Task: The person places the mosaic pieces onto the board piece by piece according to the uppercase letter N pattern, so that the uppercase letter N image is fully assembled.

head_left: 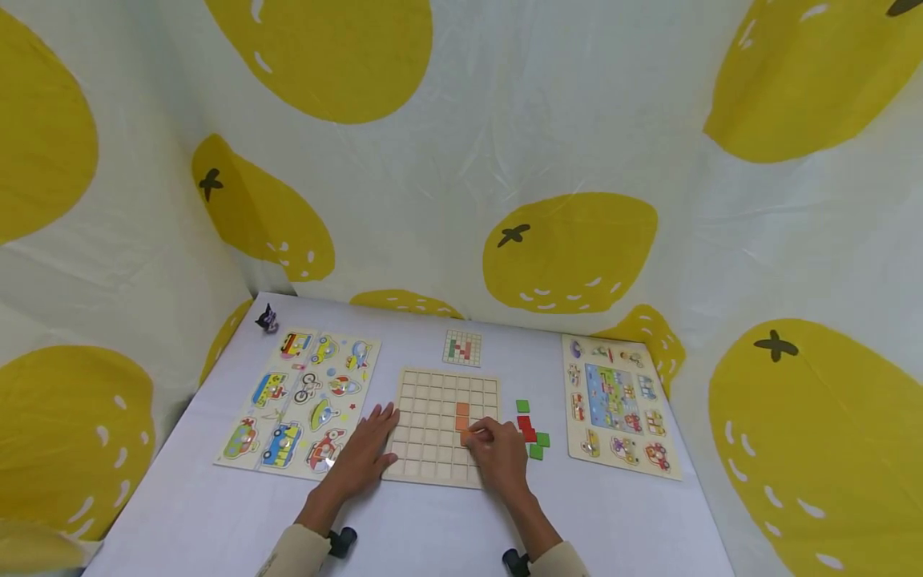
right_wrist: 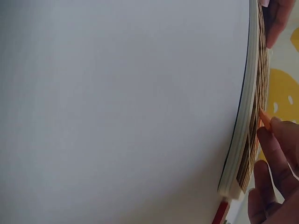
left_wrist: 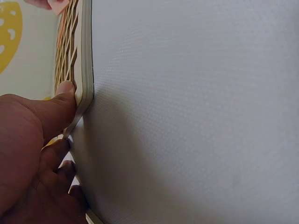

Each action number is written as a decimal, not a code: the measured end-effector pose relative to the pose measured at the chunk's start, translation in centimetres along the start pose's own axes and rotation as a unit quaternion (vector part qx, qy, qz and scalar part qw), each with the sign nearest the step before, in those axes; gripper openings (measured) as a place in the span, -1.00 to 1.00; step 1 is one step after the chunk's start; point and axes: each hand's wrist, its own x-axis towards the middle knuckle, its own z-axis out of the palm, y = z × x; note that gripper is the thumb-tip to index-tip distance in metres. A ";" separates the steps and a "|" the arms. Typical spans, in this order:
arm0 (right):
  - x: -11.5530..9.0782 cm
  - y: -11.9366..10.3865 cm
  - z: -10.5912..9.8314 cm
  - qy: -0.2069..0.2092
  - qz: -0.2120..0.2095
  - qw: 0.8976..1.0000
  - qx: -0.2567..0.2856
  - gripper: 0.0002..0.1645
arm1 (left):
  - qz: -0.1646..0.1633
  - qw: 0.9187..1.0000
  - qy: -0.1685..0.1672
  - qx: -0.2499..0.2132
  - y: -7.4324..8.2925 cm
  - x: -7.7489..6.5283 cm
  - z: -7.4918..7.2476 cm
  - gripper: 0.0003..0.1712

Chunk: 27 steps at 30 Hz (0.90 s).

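A wooden grid board [head_left: 421, 437] lies in the middle of the table with square cells. My left hand [head_left: 366, 450] rests at its left side; in the left wrist view the thumb [left_wrist: 65, 88] lies on the frame near a corner, and the other fingers extend alongside the edge. My right hand [head_left: 502, 458] pinches an orange square tile [right_wrist: 265, 119] between thumb and finger, tilted, its lower edge right at the grid cells. Just beyond it, orange tiles [head_left: 462, 409] sit in the same column of the grid. Part of the board is hidden under the right hand.
Red tiles [head_left: 524, 422] and green tiles [head_left: 522, 406] lie right of the board. A small pattern card [head_left: 462, 348] is behind it. Vehicle peg puzzles [head_left: 320, 401] stand left, another picture puzzle [head_left: 620, 401] right. A small dark figurine [head_left: 268, 319] is at the far left corner.
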 end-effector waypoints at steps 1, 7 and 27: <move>0.0 -0.2 0.1 0.003 0.002 1.000 0.000 -0.84 | 0.000 1.000 0.000 0.000 0.0 0.0 0.0 -0.05; 0.0 -0.6 0.8 0.009 0.013 1.000 -0.010 -0.86 | -0.003 1.000 0.001 -0.001 0.2 0.0 -0.1 -0.05; 0.6 0.9 -0.2 0.014 0.018 0.999 0.037 -0.80 | -0.003 1.000 0.007 0.001 0.4 -0.2 0.0 -0.06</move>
